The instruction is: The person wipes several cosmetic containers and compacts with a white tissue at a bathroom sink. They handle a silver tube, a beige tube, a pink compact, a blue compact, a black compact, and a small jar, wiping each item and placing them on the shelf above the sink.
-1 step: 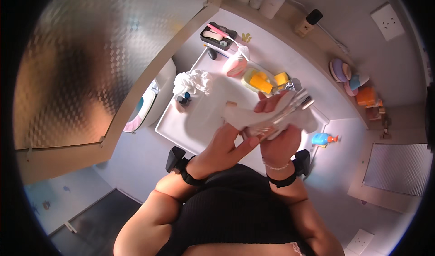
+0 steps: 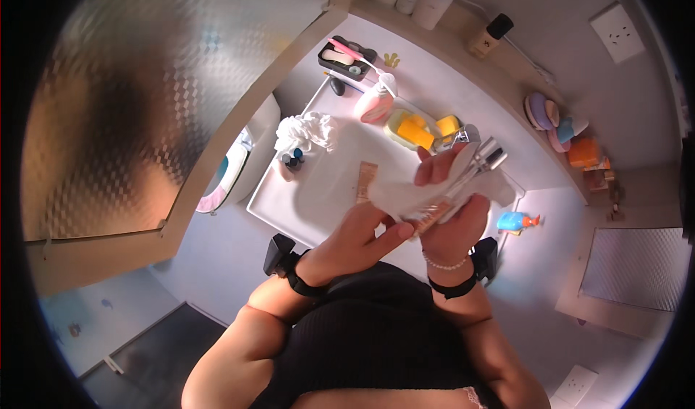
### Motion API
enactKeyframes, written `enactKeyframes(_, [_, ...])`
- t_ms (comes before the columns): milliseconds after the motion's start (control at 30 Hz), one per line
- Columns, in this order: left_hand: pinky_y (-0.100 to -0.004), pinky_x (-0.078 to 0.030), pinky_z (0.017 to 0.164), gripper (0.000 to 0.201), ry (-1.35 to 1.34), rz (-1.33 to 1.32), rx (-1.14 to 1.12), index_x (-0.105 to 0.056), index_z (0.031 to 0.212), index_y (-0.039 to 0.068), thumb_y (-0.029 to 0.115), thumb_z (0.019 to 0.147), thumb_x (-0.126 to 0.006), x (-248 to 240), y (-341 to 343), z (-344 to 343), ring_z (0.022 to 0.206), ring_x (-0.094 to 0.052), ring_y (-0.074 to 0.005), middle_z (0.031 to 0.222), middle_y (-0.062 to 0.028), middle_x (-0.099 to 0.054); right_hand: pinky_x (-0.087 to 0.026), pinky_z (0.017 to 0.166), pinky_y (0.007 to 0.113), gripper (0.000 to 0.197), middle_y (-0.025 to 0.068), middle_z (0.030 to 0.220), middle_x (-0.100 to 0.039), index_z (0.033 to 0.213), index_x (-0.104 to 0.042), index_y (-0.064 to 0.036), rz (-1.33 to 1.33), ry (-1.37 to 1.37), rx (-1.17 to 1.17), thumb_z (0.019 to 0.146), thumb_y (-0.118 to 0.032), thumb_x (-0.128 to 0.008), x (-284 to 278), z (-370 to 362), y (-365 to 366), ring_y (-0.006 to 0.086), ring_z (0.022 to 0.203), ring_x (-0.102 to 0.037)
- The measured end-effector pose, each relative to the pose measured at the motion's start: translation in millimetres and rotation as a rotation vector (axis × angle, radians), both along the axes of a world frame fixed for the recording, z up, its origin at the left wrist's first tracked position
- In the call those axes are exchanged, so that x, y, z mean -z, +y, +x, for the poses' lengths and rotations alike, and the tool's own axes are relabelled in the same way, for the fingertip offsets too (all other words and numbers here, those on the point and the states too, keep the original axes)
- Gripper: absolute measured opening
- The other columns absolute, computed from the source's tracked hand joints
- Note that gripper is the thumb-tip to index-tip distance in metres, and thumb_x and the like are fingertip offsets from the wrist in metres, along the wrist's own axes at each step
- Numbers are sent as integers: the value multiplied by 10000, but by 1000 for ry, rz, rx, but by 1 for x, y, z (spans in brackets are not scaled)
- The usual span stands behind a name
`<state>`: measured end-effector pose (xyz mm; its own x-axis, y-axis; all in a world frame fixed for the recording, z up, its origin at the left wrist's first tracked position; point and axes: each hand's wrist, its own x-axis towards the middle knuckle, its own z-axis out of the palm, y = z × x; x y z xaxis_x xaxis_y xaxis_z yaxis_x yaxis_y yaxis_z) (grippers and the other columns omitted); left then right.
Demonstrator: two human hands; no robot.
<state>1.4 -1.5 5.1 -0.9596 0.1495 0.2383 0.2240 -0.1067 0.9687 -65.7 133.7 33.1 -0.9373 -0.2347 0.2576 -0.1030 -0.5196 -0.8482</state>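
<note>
Above the washbasin (image 2: 279,203), both hands are on a slim clear bottle (image 2: 463,184) with a silver cap (image 2: 491,153) and a tan label. A white tissue (image 2: 394,195) lies along it. My left hand (image 2: 347,241) is closed, its thumb and fingers pinching the bottle's lower end and the tissue. My right hand (image 2: 460,228) is wrapped round the bottle and tissue from the right, its fingertips showing above. The bottle tilts up to the right. Beyond my left fingers is a tan tube (image 2: 368,176); whether it rests in the basin I cannot tell.
A white mesh bath puff (image 2: 308,132), a pink pump bottle (image 2: 375,105) and a soap dish (image 2: 394,123) with yellow pieces line the basin rim. Behind stands a dark tray (image 2: 347,60). A shelf (image 2: 413,22) of bottles runs above. A textured glass door (image 2: 166,83) is at left.
The bottle and tissue have shifted slightly right and up with my right hand. More of the tan tube shows. My left hand has barely moved.
</note>
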Motion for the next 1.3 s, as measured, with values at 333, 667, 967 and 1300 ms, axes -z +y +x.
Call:
enactKeyframes(333, [-285, -568, 679, 147, -70, 139, -58, -656, 1094, -21, 62, 1019, -560, 0, 11, 6, 743, -715, -157, 866, -82, -721, -466, 1012, 425, 404, 67, 904, -586, 1259, -523, -49, 71, -5, 4, 1031, -382, -508, -12, 5, 5, 211, 777, -614])
enactKeyframes(667, [-300, -542, 815, 279, 119, -31, -364, -620, 1239, -7, 14, 962, -588, -4, 4, -2, 923, -692, -187, 1100, -107, -701, -490, 708, 259, 337, 106, 1179, -655, 1284, -513, -14, 328, 179, -73, 962, -61, -600, 8, 25, -10, 138, 896, -616])
enactKeyframes(967, [-260, -542, 595, 158, 85, -99, -177, -626, 925, -11, 115, 1014, -594, -4, 4, 1, 640, -688, -136, 706, -58, -694, -542, 891, 402, 257, 149, 1074, -632, 1217, -524, -19, -89, -14, -100, 996, -151, -522, -27, 0, 9, 257, 963, -633])
enactKeyframes(1300, [-255, -530, 589, 113, -216, 361, 31, -610, 1011, -11, 99, 1020, -587, -9, 9, 7, 653, -657, -115, 757, -51, -681, -451, 966, 419, 320, 44, 894, -580, 1174, -523, -84, -157, -62, -302, 1003, -351, -569, -18, -7, 5, 178, 790, -575])
